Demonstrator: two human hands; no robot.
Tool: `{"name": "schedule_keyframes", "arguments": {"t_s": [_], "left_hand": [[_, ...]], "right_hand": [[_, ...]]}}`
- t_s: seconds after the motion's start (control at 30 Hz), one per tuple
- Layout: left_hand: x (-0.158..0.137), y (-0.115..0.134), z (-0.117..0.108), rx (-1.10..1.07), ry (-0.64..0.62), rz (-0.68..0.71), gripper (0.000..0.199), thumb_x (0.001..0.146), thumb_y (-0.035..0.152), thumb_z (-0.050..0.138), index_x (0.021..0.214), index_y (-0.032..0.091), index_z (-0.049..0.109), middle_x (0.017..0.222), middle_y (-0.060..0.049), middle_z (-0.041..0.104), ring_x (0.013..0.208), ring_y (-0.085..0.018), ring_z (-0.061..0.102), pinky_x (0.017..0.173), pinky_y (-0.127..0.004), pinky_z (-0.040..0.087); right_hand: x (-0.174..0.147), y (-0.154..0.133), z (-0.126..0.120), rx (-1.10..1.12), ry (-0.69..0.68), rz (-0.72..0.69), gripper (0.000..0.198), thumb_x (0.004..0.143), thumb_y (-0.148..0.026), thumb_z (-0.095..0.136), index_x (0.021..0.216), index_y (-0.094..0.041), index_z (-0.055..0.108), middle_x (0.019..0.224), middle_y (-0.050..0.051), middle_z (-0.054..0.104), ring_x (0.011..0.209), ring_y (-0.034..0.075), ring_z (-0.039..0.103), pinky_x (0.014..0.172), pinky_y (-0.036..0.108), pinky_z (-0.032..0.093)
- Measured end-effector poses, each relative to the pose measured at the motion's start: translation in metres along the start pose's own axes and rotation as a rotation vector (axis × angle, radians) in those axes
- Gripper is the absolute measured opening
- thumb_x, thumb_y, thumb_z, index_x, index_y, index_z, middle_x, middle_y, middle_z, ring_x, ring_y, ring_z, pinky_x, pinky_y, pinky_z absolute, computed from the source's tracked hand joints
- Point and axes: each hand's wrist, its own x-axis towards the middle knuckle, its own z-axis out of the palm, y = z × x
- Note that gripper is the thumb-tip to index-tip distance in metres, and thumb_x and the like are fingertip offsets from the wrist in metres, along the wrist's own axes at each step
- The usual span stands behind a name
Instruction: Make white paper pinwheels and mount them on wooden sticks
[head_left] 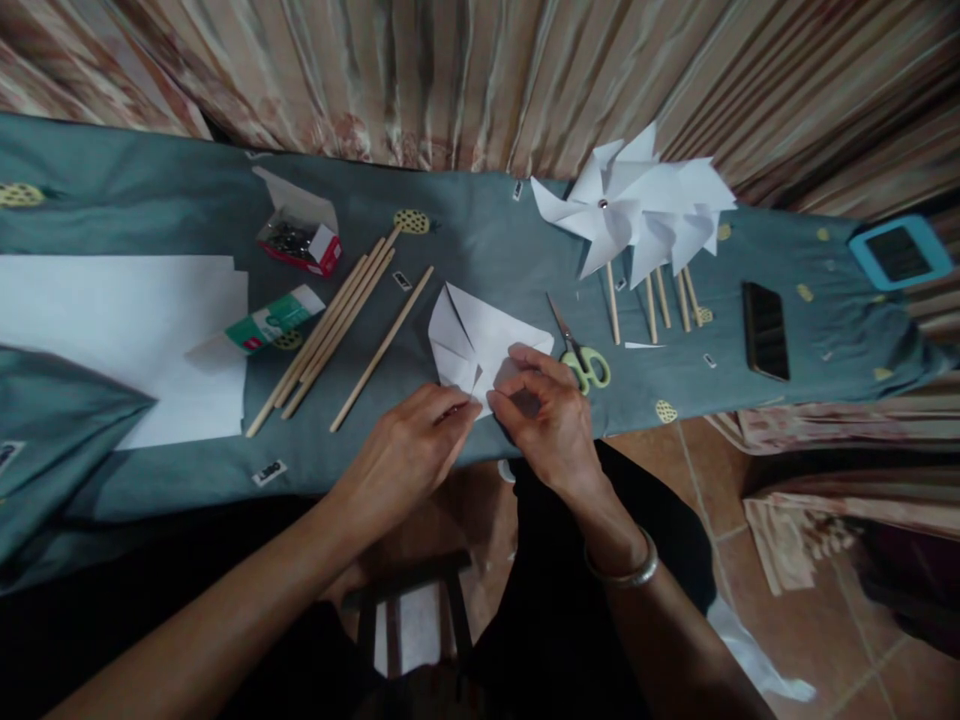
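Note:
A cut and partly folded square of white paper [501, 335] lies near the table's front edge, between my hands. My left hand [416, 430] has thumb and forefinger pinched together at the paper's near left corner. On the near right side my right hand [547, 415] curls over the sheet, its thumb and fingers bent with a gap between them. It rests on the paper and pinches nothing that I can see. Just right of the paper lies a pair of scissors [585, 362] with light green handles. A single wooden stick [382, 348] lies to the left.
Several wooden sticks [330, 325] lie beside a green and white glue tube [274, 318]. Behind them stands an open box of metal pins [300, 238]. White sheets [187, 300] are stacked left. Finished paper pinwheels [637, 200], a phone [766, 330] and a blue-framed device [900, 252] lie right.

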Motion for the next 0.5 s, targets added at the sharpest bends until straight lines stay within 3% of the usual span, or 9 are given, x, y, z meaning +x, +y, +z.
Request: {"name": "schedule_keyframes", "arguments": {"t_s": [0.5], "left_hand": [[0.0024, 0.0021, -0.0021, 0.018, -0.042, -0.015, 0.019, 0.092, 0.011, 0.048, 0.105, 0.010, 0.062, 0.100, -0.010, 0.065, 0.091, -0.021, 0.061, 0.080, -0.036, 0.057]], "right_hand": [[-0.0005, -0.0007, 0.0008, 0.035, 0.002, 0.017, 0.005, 0.078, -0.020, 0.067, 0.073, -0.022, 0.067, 0.121, 0.008, 0.064, 0.118, 0.026, 0.056, 0.102, 0.046, 0.046]]}}
